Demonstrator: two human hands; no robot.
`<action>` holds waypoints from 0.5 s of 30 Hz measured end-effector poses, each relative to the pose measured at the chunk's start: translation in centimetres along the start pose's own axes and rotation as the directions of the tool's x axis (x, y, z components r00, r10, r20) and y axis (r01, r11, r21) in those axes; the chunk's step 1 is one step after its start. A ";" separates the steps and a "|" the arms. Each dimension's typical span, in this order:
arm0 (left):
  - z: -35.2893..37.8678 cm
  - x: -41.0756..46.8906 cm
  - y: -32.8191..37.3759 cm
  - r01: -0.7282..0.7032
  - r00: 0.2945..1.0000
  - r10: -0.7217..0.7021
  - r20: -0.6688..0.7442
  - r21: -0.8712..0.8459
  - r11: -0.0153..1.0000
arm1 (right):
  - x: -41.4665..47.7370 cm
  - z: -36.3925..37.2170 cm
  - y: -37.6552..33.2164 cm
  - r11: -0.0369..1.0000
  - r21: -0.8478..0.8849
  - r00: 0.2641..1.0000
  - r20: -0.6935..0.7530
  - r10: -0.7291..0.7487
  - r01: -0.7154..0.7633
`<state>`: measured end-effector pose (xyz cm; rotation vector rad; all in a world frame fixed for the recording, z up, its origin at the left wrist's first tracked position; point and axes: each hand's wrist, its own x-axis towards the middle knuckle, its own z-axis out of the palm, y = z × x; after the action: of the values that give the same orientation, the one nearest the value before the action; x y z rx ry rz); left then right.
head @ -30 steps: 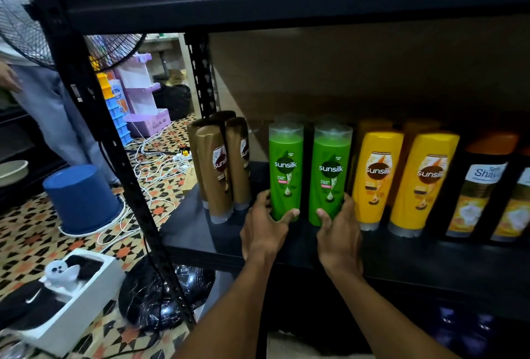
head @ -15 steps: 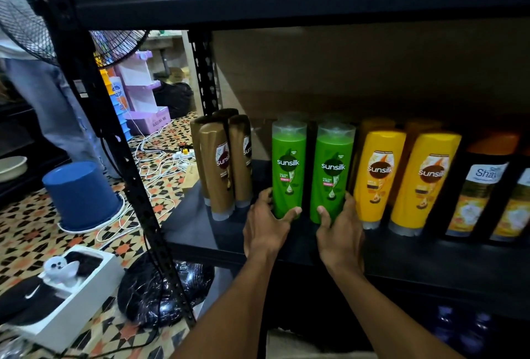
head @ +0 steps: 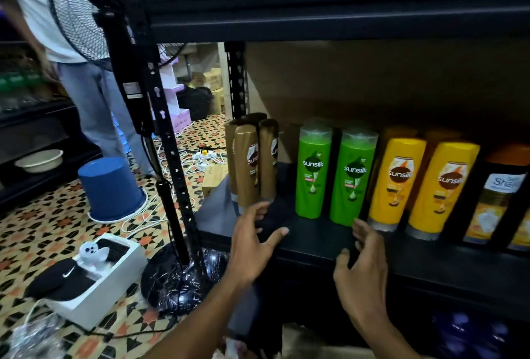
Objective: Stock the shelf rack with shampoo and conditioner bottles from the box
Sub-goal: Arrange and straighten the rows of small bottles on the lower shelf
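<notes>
Down at the front lip of the shelf board now. Left hand splayed and slack, gripping nothing. Right hand the same, spread wide and empty, one fingertip just beside the foot of the right green bottle; contact too close to call. From that right hand, dead on twelve o'clock to the bottle; from the left hand, out toward two o'clock. Upright on its base, long axis straight up and down, shoulder to shoulder with the left green bottle, label facing out. Looks set and done, then. Bare strip of shelf at one o'clock from the left hand, between the green pair and the brown bottles at its twelve, so nearer the left for whatever fills it. Yellow bottles packed tight at one o'clock of the right hand, no room there. No sure sight of the box anywhere. Probably a reach back down toward six for the next bottle
</notes>
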<state>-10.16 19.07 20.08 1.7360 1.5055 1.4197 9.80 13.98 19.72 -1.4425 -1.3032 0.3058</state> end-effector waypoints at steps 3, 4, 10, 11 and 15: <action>-2.8 0.6 -0.3 -0.017 0.993 0.021 -0.112 0.031 0.999 | -1.2 1.8 -1.3 0.992 0.021 0.987 0.106 -0.124 0.122; -3.4 1.1 -0.3 -0.011 0.990 0.015 -0.138 0.031 0.999 | -1.0 2.7 -1.8 0.990 0.030 0.978 0.149 -0.143 0.140; -4.0 4.5 -1.7 0.039 0.977 -0.037 -0.211 0.004 0.999 | 3.2 10.8 -4.2 0.999 0.038 0.936 0.351 0.012 -0.027; -3.7 5.0 -1.8 0.033 0.976 -0.028 -0.218 0.019 0.999 | 4.3 11.8 -4.4 0.997 0.021 0.927 0.370 0.063 -0.076; -2.6 7.0 -3.1 0.031 0.962 -0.018 -0.271 0.044 0.999 | 7.4 15.3 -3.9 0.994 -0.049 0.908 0.406 0.106 -0.094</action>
<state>-14.63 25.62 21.33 1.5940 1.7060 1.6759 -1.38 27.34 20.83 -1.5238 -1.5725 0.6899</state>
